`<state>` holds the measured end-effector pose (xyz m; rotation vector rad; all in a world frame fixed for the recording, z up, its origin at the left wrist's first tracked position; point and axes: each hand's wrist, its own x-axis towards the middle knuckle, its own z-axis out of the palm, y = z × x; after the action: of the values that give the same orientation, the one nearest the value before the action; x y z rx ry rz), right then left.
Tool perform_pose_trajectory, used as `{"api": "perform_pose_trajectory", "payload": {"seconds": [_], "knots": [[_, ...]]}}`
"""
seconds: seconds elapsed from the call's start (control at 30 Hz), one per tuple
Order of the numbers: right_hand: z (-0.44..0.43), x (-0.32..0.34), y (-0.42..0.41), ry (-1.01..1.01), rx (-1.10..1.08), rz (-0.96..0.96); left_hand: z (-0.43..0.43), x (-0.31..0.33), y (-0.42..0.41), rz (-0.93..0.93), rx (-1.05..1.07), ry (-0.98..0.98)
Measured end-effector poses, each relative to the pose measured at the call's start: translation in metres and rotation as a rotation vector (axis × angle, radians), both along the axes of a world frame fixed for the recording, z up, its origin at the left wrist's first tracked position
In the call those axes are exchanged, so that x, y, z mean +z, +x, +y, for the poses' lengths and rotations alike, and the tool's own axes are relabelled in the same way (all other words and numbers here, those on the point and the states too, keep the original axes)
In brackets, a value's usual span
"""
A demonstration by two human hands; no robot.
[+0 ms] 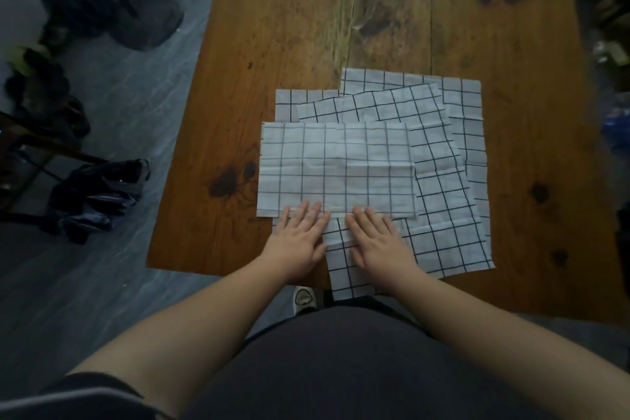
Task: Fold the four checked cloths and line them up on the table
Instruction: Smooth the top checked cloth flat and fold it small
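Observation:
Several white cloths with a black check lie overlapping on the wooden table [272, 44]. The top cloth [335, 169] is folded into a rectangle with a crease across its middle. Under it a tilted cloth [443, 201] spreads flat to the right, and its near corner hangs over the table's front edge. Another cloth [467, 99] lies flat at the back right, and a corner of one more [284, 104] shows at the back left. My left hand [298, 239] and my right hand [373, 237] lie flat, fingers apart, with fingertips on the folded cloth's near edge.
The table's far half shows bare wood with dark knots. On the floor at the left are a dark folded umbrella [99, 196], shoes [41, 89] and a dark bag [146, 17]. A white shoe [304, 300] shows below the table's front edge.

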<state>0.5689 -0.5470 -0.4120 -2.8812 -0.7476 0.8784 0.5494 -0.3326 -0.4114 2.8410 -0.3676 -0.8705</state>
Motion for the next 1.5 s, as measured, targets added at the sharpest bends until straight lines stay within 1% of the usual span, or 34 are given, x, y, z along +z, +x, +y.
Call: {"api": "perform_pose_trajectory", "payload": {"seconds": [0.17, 0.27, 0.47, 0.53, 0.63, 0.73, 0.83, 0.93, 1.03, 1.17, 1.3, 1.43, 1.5], "knots": [[-0.02, 0.001, -0.005, -0.058, -0.089, 0.002, 0.032, -0.006, -0.017, -0.033, 0.039, 0.033], [-0.037, 0.003, -0.008, -0.092, -0.185, -0.004, 0.048, -0.006, -0.025, -0.034, 0.083, 0.049], [-0.05, 0.011, -0.011, -0.136, -0.328, -0.004, 0.045, 0.0, -0.026, -0.048, 0.138, 0.045], [-0.041, 0.016, -0.009, -0.115, -0.315, -0.016, 0.033, 0.005, -0.022, -0.071, 0.137, 0.021], [-0.018, 0.017, -0.007, -0.059, -0.19, -0.027, 0.009, 0.011, -0.012, -0.104, 0.079, -0.017], [0.009, 0.012, -0.005, 0.0, -0.074, -0.024, -0.013, 0.009, -0.002, -0.083, 0.034, -0.027], [0.02, 0.004, -0.003, 0.009, -0.032, -0.008, -0.021, 0.004, 0.001, -0.044, 0.029, -0.018], [0.011, 0.0, -0.003, 0.016, -0.048, -0.015, -0.01, 0.001, -0.003, -0.012, 0.048, -0.023], [-0.01, 0.001, -0.004, 0.028, -0.094, -0.019, 0.012, -0.002, -0.011, -0.041, 0.056, -0.029], [-0.042, 0.006, -0.003, 0.065, -0.245, -0.014, 0.042, -0.003, -0.022, -0.072, 0.123, -0.045], [-0.06, 0.013, 0.003, 0.118, -0.359, -0.091, 0.054, 0.0, -0.024, -0.098, 0.175, -0.08], [-0.058, 0.014, 0.018, 0.131, -0.351, -0.182, 0.047, 0.011, -0.013, -0.227, 0.234, -0.102], [-0.05, 0.013, 0.027, 0.181, -0.303, -0.206, 0.038, 0.016, -0.002, -0.3, 0.225, -0.161]]}}
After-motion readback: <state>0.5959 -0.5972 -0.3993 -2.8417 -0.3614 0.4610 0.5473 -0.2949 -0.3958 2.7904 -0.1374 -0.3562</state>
